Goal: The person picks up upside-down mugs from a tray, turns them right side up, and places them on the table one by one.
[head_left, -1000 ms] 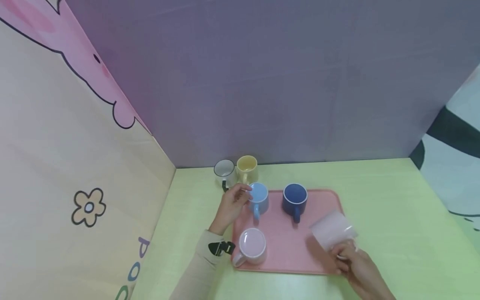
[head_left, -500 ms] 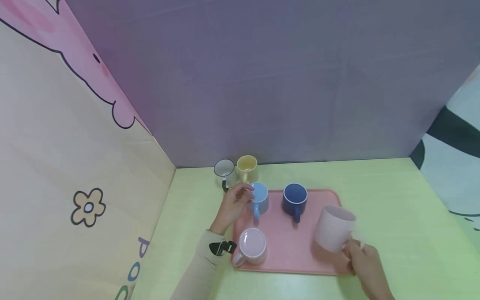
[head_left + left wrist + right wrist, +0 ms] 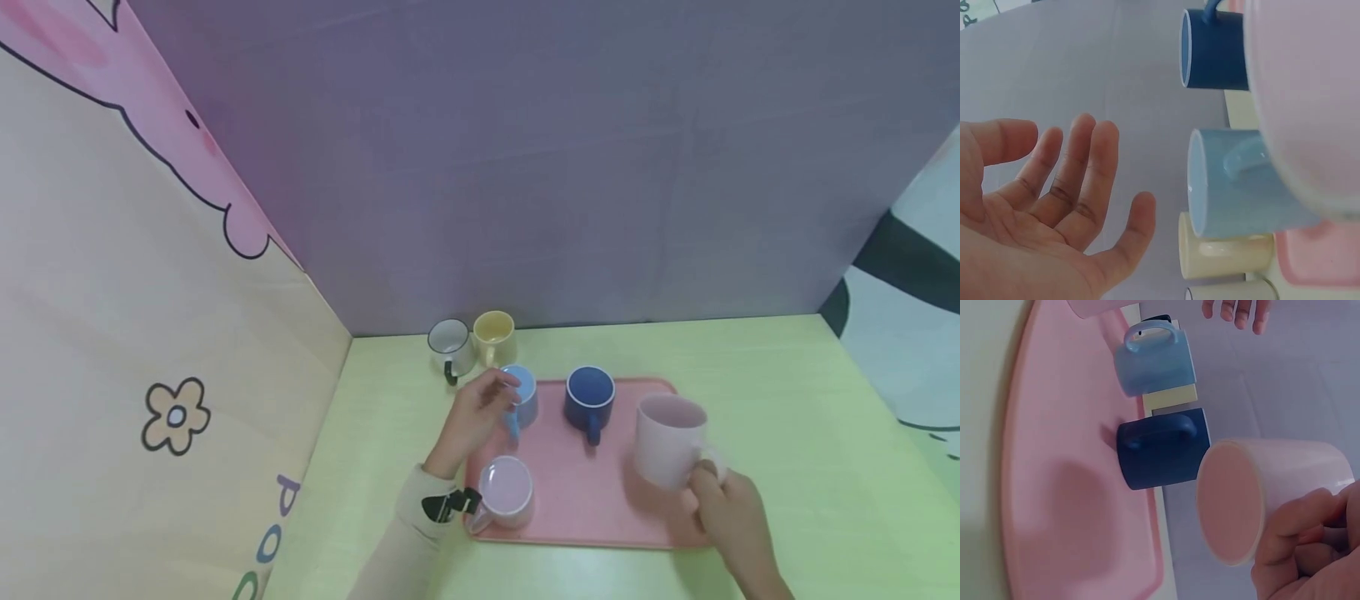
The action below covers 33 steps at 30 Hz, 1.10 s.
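My right hand (image 3: 733, 518) grips a pale pink mug (image 3: 666, 446) by its handle, upright and raised over the right part of the pink tray (image 3: 581, 500). In the right wrist view, the underside of this pink mug (image 3: 1230, 503) shows and my fingers curl through the handle. My left hand (image 3: 474, 414) hovers beside the light blue mug (image 3: 528, 407), fingers loosely bent around nothing. The left wrist view has that hand (image 3: 1066, 206) apart from the mugs. A dark blue mug (image 3: 589, 402) stands at the tray's back; another pale pink mug (image 3: 506, 493) sits at its front left corner.
Behind the tray, a yellow mug (image 3: 494, 340) and a white mug with a black handle (image 3: 450, 346) stand side by side on the light green table (image 3: 780, 400). A grey-purple backdrop (image 3: 570, 167) rises at the table's back edge.
The pink mug in my right hand went from tilted to upright, and rose slightly away from me. My left hand shifted a little to the right. The other mugs stayed put.
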Tool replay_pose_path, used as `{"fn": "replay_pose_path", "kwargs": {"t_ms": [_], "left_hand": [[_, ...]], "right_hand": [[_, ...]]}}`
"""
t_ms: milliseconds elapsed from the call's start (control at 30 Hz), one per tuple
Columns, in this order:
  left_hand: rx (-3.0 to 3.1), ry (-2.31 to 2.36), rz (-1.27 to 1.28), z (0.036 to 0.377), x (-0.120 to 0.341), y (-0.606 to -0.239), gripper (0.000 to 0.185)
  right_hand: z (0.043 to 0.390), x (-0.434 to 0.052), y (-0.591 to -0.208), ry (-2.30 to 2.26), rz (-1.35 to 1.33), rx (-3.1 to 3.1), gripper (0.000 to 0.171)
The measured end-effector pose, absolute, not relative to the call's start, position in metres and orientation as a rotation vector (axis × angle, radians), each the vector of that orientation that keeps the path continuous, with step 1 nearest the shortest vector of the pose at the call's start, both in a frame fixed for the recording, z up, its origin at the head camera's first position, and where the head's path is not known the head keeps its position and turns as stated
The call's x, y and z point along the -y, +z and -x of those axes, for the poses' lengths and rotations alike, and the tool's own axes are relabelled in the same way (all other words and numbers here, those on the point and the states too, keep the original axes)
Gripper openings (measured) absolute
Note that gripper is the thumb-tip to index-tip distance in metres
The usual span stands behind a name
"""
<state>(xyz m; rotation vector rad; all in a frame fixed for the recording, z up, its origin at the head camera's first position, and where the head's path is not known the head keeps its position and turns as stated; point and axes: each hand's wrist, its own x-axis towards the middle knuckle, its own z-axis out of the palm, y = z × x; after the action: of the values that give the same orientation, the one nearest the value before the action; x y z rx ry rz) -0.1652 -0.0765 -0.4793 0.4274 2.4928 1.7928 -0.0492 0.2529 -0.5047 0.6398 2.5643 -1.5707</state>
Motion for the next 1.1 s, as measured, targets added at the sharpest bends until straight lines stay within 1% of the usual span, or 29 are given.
{"fn": "replay_pose_path", "kwargs": {"t_ms": [233, 500, 767, 967, 1100], "left_hand": [[-2.55, 1.754, -0.437, 0.156, 0.07, -0.468, 0.018], [-2.48, 1.736, -0.625, 0.14, 0.056, -0.462, 0.018], [-2.395, 1.731, -0.58, 0.118, 0.035, -0.459, 0.018], [-2.299, 1.843, -0.552, 0.109, 0.015, -0.457, 0.019], [-2.2, 1.918, -0.467, 0.106, 0.002, -0.455, 0.023]], "right_hand": [[0.057, -0.242, -0.493, -1.557, -0.652, -2.628, 0.05], [0.064, -0.231, -0.487, -1.488, -0.599, -2.759, 0.049], [0.067, -0.222, -0.49, -1.496, -0.547, -2.899, 0.048], [0.069, -0.214, -0.49, -1.549, -0.492, -3.01, 0.044], [0.07, -0.211, -0.49, -1.531, -0.429, -3.051, 0.042]]}}
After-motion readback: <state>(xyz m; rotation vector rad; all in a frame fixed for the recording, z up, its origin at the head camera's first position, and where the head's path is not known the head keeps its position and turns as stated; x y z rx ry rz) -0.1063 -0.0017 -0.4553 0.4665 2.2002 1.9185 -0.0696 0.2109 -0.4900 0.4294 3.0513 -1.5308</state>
